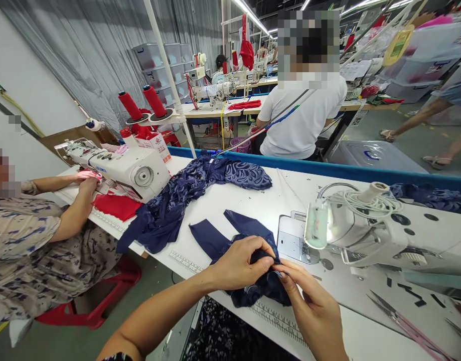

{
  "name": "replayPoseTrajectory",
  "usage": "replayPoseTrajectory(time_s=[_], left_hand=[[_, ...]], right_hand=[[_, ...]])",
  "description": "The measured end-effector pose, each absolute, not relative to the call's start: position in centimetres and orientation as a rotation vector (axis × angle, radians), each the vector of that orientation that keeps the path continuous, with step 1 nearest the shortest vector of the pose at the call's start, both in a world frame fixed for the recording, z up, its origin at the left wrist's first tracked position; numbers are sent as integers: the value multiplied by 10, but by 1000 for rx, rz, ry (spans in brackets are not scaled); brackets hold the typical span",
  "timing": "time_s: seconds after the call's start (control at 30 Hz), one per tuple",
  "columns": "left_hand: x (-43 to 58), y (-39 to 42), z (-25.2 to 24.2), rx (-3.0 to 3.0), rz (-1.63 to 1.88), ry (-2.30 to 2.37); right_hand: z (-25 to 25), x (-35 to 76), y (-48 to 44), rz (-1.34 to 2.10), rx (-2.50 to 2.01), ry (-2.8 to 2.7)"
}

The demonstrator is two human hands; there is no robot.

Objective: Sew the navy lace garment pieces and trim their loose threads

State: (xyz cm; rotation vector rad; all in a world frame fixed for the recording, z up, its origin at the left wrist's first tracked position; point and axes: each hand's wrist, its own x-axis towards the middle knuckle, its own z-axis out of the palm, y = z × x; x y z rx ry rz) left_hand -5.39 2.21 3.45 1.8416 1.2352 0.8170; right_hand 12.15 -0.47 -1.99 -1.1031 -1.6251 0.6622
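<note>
- Two hands of mine: left hand [238, 263], right hand [313, 306].
- Three lots of navy cloth: one navy piece [215, 240] in my hands, one navy heap [185, 193] at 10 o'clock, one navy bundle [429, 196] at 2 o'clock.
- Two sewing machines on the tabletop: near machine [384, 230] at 3 o'clock, far machine [132, 168] at 10 o'clock.
- Two red thread cones [130, 106] at 11 o'clock.
- One pair of scissors [407, 326] at 4 o'clock.

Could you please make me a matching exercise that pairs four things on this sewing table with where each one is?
Things:
1. navy piece
2. navy lace heap
3. red cloth
4. scissors

Places:
A. near the right end of the table
B. pinched by the left hand and right hand
C. beside the co-worker's sewing machine
D. mid-table

Pairs: 1-B, 2-D, 3-C, 4-A
</note>
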Motion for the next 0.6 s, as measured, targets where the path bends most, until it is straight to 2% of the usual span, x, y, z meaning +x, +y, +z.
replayPoseTrajectory(time_s=[0.33,0.47,0.6], left_hand=[[-53,18,31,1864,857,1267],[-52,12,24,2168,966,1354],[-49,2,19,2543,915,1516]], right_hand=[[-20,125,-6,747,-1161,-1588],[-19,125,-5,746,-1196,-1526],[-20,120,-9,681,-1192,-1521]])
